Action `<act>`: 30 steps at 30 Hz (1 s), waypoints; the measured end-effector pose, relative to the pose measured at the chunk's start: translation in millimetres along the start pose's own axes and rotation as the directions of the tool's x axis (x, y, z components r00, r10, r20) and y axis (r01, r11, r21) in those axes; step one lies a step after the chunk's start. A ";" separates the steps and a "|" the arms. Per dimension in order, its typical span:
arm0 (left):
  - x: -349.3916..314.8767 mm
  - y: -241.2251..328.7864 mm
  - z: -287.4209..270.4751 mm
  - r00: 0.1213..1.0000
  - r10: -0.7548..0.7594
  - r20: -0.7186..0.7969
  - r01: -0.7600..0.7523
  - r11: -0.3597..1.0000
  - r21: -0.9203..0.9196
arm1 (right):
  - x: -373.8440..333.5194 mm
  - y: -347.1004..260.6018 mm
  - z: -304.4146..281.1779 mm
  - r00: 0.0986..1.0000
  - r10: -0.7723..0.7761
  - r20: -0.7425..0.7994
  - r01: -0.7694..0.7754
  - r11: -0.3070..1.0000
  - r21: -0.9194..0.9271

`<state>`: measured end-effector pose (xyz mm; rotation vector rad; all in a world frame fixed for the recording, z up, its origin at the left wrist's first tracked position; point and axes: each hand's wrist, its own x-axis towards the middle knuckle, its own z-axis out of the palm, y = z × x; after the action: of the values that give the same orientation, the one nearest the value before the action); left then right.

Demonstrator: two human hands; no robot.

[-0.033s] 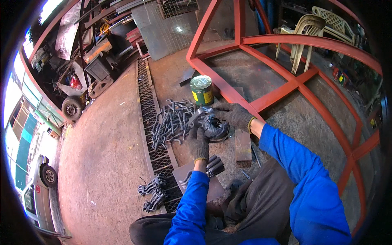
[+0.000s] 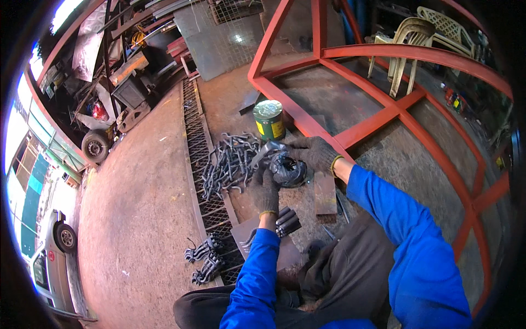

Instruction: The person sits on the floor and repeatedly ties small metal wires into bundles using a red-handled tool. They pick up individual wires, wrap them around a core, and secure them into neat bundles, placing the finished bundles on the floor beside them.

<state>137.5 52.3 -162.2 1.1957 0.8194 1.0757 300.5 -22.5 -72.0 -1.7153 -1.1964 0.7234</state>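
Both my hands wear dark knit gloves and meet at a shiny black plastic bundle [image 2: 288, 171], which looks like a crumpled bag. My left hand [image 2: 263, 192] is closed at its left edge, fingers pointing away from me. Across its top right reaches my right hand [image 2: 316, 154], fingers bent toward the bundle's grey, glossy upper part; the fingertips are partly hidden. Just left of the bundle lies a heap of bent dark metal rods [image 2: 230, 164]. Beyond it stands a green and yellow can [image 2: 269, 119] with a silvery lid.
A red steel frame [image 2: 378, 123] spans the right side. A metal grating [image 2: 198, 131] runs along the floor at left. Near my legs lie tied rod bundles [image 2: 205, 257], short dark bars [image 2: 287, 221], a flat plate [image 2: 285, 255] and a brown block [image 2: 325, 197]. Plastic chairs [image 2: 411, 38] stand behind.
The whole view has shifted very slightly. Both hands stay at the black plastic bundle, with almost no visible movement.
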 end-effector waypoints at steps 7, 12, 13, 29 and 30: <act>-3.3 26.6 -0.4 0.950 0.312 -0.010 -0.203 0.643 0.738 | 0.9 -3.0 -4.0 0.998 0.056 -0.008 -0.056 0.998 -0.029; -8.4 37.6 5.2 0.825 0.557 0.099 -0.418 0.482 0.770 | -0.4 -10.1 2.1 1.000 0.001 -0.016 -0.004 0.991 -0.131; -7.4 39.8 6.8 0.755 0.637 0.155 -0.498 0.404 0.767 | 1.8 -5.1 2.7 1.000 -0.016 -0.019 0.013 0.989 -0.145; 6.9 2.8 3.1 0.863 0.057 0.502 -0.245 0.917 0.316 | 12.7 3.1 3.5 0.987 -0.140 0.081 0.158 0.937 -0.312; 2.1 3.9 10.3 0.875 0.114 0.471 -0.260 0.930 0.259 | 12.9 7.6 2.5 0.986 -0.155 0.063 0.167 0.931 -0.326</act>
<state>146.9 51.1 -156.1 1.7497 0.5250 0.7853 306.2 -10.6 -79.6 -1.8511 -1.5330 0.4743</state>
